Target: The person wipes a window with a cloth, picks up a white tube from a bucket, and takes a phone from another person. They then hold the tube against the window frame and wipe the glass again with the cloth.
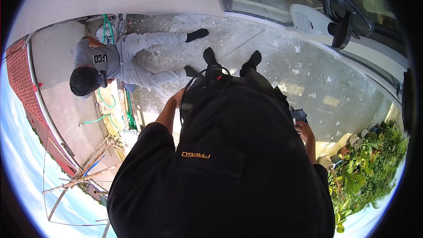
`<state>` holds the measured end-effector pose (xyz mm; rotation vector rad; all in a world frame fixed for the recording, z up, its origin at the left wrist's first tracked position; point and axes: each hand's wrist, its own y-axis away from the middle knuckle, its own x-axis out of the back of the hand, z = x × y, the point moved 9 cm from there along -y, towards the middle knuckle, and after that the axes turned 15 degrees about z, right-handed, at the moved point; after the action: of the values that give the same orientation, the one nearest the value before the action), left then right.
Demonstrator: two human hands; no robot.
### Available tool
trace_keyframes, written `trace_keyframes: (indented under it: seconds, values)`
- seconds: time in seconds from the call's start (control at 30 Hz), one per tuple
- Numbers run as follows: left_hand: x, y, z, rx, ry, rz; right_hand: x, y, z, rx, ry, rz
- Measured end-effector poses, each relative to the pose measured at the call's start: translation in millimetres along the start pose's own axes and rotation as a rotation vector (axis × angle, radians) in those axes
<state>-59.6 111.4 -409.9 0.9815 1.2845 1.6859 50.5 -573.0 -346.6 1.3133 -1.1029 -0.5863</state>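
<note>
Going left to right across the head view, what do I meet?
Red tiled roof edge → person lying on the floor in grey → left hand on a black cable bundle → right hand holding a dark object → potted green plants.

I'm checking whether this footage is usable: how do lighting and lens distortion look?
Head view: strong fisheye bends the wall edge and railing, with black corners; hard sun leaves bright patches on the concrete floor; the black shirt reads dark, hiding detail; focus looks sharp.

The left hand (pixel 178 98) was half hidden behind a black bundle (pixel 203 89); the right hand (pixel 304 131) gripped something dark, unidentifiable.
</note>
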Motion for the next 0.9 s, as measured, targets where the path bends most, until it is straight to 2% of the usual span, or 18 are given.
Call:
trace_keyframes:
  seconds: [0.03,0.1,0.23,0.3,0.37,0.43,0.47,0.53,0.6,0.67,0.7,0.77,0.83,0.87,0.9]
  values:
    - [-7,17,-23,0.056,0.058,-0.021,6,3,-2,-0.002,0.000,-0.014]
    - [-2,45,-61,0.111,-0.019,-0.076,20,2,-10,-0.019,0.092,0.012]
    - [25,74,-67,0.118,-0.295,-0.187,14,-12,-75,0.019,0.239,0.030]
    - [33,103,-45,0.017,-0.565,-0.201,3,-31,-112,0.110,0.316,0.010]
    - [28,122,-17,-0.104,-0.590,-0.182,-13,-34,-165,0.237,0.375,0.013]
    - [22,123,5,-0.268,-0.440,-0.169,-30,-14,-220,0.362,0.355,0.020]
    - [25,101,-4,-0.376,-0.353,-0.187,-33,-16,-236,0.388,0.346,0.005]
    - [24,84,-8,-0.552,-0.185,-0.264,-41,-17,-260,0.441,0.339,-0.034]
    - [18,73,13,-0.704,-0.031,-0.385,-45,-13,-271,0.446,0.322,-0.021]
    - [10,34,6,-0.510,-0.152,-0.393,-42,-8,-277,0.461,0.380,0.009]
    - [6,22,1,-0.465,-0.227,-0.354,-42,-7,-277,0.501,0.418,0.027]
    - [-3,30,18,-0.423,-0.401,-0.236,-31,-27,-252,0.414,0.405,0.032]
    - [1,64,33,-0.215,-0.491,-0.108,-25,-27,-235,0.359,0.423,0.020]
    - [6,89,27,-0.004,-0.480,-0.068,-20,-34,-222,0.321,0.387,0.019]
    - [11,85,13,0.124,-0.512,-0.064,-19,-36,-209,0.272,0.320,0.007]
